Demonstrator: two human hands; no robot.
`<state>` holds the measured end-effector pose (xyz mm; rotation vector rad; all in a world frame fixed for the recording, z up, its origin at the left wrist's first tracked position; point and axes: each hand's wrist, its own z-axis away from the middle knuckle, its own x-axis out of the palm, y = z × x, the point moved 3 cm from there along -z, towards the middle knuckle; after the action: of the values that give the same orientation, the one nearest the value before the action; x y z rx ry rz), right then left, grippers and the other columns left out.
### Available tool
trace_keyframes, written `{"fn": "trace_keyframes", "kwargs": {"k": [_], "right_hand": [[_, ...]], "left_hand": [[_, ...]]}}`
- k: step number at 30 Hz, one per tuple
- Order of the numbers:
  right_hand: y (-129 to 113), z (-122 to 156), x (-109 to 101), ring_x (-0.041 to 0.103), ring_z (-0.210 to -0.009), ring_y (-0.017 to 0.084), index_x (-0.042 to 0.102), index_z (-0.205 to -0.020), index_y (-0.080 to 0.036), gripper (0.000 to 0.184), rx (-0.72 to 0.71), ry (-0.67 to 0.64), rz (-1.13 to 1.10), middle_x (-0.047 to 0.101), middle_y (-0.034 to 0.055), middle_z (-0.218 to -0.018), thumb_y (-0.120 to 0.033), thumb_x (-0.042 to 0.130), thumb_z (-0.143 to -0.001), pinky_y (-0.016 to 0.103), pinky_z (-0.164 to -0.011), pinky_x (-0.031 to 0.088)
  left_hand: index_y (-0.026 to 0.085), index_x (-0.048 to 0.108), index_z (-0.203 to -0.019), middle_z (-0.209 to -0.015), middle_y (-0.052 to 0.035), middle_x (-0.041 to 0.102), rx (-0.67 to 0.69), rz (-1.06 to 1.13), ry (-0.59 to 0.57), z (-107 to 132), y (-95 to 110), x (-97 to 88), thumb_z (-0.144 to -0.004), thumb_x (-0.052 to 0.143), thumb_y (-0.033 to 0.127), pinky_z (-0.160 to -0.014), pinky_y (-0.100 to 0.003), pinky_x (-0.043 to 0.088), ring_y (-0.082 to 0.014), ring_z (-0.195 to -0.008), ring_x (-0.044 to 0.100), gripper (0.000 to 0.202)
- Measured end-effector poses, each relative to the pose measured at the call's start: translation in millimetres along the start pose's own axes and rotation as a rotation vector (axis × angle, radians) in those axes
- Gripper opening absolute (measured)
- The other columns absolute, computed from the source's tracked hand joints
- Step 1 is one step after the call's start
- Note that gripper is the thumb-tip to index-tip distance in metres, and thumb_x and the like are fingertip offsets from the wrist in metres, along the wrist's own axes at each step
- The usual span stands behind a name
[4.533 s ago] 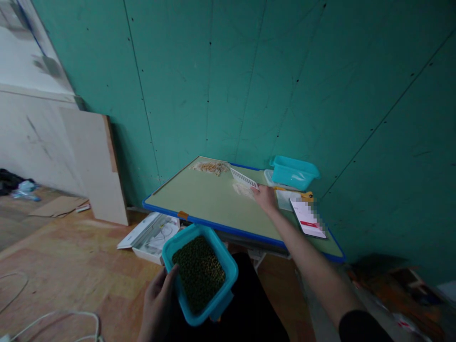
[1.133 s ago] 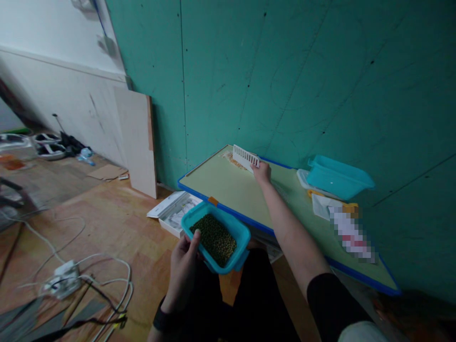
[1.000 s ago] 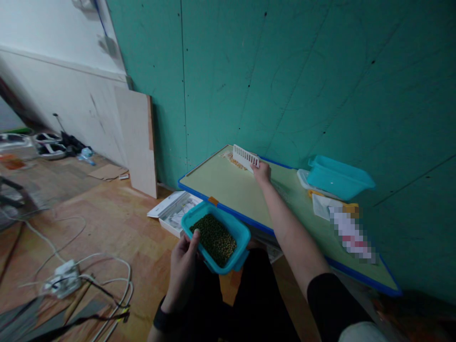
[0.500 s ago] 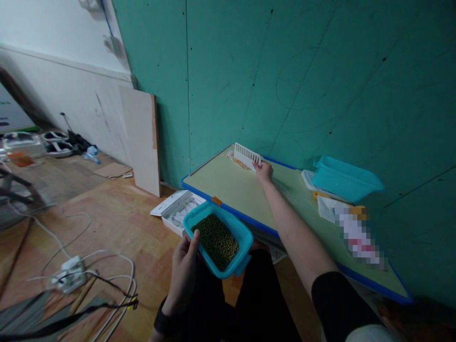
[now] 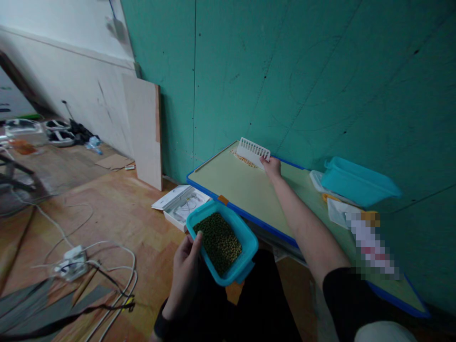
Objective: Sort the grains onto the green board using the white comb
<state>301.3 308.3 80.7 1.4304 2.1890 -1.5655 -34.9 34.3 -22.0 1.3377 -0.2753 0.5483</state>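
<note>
Left hand on a tub of beans, right hand on a slotted strip at the desk's back edge.

The left hand [image 5: 185, 266] grips the turquoise tub [image 5: 249, 244], thumb over its rim, before the near edge of the desk [image 5: 238, 190]; green and paler beans [image 5: 217, 237] lie inside. The right hand's [image 5: 271, 167] fingers pinch one end of the white slotted strip [image 5: 253, 151], upright beside pale grains [image 5: 246, 161] near the back left corner. Farther right along the back edge sits another turquoise container [image 5: 359, 180].
</note>
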Motion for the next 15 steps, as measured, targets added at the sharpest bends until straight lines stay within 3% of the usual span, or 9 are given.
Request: {"fn": "trace_keyframes", "kwargs": {"k": [6, 15], "right_hand": [[5.0, -1.4, 0.6, 0.066, -0.075, 0.020, 0.077, -0.088, -0.010, 0.033, 0.041, -0.005, -0.069, 0.075, 0.0072, -0.078, -0.040, 0.067, -0.081, 0.028, -0.072, 0.049], [-6.3, -5.2, 16.4, 0.063, -0.072, 0.018, 0.077, -0.089, -0.007, 0.034, 0.028, -0.049, -0.125, 0.074, 0.0068, -0.079, -0.039, 0.067, -0.082, 0.026, -0.070, 0.047]], "left_hand": [[0.019, 0.067, -0.076, -0.063, 0.0035, 0.058, 0.018, -0.018, 0.031, -2.0, 0.0, -3.4, -0.071, 0.083, 0.056, -0.052, -0.024, 0.042, -0.0133, -0.057, 0.052, 0.041], [0.019, 0.069, -0.081, -0.068, 0.0007, 0.064, 0.023, -0.003, 0.036, 0.1, 6.3, 0.4, -0.070, 0.084, 0.057, -0.056, -0.026, 0.047, -0.0175, -0.066, 0.060, 0.042]]}}
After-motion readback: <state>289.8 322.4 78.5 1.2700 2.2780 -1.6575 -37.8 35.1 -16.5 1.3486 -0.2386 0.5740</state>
